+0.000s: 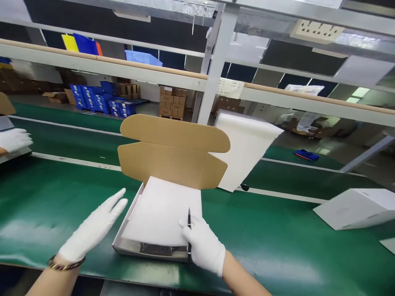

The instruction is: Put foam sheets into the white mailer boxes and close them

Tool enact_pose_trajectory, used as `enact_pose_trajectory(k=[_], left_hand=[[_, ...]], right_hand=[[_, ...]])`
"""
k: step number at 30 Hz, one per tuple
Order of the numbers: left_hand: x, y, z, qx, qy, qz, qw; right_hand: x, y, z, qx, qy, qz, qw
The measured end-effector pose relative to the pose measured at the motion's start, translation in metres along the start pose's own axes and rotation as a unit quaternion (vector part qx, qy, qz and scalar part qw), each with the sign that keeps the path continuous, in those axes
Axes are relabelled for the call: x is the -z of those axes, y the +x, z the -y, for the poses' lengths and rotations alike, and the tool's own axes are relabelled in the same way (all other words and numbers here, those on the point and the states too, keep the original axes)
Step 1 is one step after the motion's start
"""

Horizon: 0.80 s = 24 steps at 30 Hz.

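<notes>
An open cardboard box (174, 162) lies on the green work surface, its brown-lined lid standing up at the back. A white foam sheet (163, 209) rests over the box's contents, and a dark flat item (156, 249) shows below its near edge. My right hand (205, 244), in a white glove, is closed around a slim black pen (189, 220) at the sheet's right side. Its fingertips appear to touch the foam. To the left of the box, my gloved left hand (95, 226) hovers with fingers stretched out, holding nothing.
Behind the box stands a stack of white sheets (243, 144). White boxes (358, 207) sit at the right. Another person's gloved hand (15, 139) is at the far left. A metal post (217, 61) and rails rise behind the bench (277, 242).
</notes>
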<state>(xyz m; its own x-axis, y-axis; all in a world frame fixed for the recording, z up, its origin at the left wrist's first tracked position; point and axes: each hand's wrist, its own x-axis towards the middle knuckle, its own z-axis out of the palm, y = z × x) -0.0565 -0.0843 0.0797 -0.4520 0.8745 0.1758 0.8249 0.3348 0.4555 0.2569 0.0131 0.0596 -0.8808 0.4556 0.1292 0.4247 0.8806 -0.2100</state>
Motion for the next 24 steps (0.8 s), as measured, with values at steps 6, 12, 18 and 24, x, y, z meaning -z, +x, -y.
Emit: enact_pose_trajectory(k=[6,12,18,24], left_hand=[[-0.053,0.024,-0.035,-0.068,-0.003,0.161,0.985],[-0.080,0.021,-0.050,-0.137,-0.021,0.087,0.986],[-0.093,0.028,-0.090,-0.203,0.094,0.157,0.962],[-0.092,0.028,-0.107,-0.227,0.144,0.168,0.948]], right_hand=[[-0.008,0.017,-0.018,-0.148,0.110,-0.033,0.982],[-0.016,0.016,-0.045,-0.268,0.174,-0.103,0.942],[0.006,0.016,-0.055,-0.278,0.076,-0.026,0.957],[0.003,0.012,-0.053,-0.294,0.060,-0.021,0.954]])
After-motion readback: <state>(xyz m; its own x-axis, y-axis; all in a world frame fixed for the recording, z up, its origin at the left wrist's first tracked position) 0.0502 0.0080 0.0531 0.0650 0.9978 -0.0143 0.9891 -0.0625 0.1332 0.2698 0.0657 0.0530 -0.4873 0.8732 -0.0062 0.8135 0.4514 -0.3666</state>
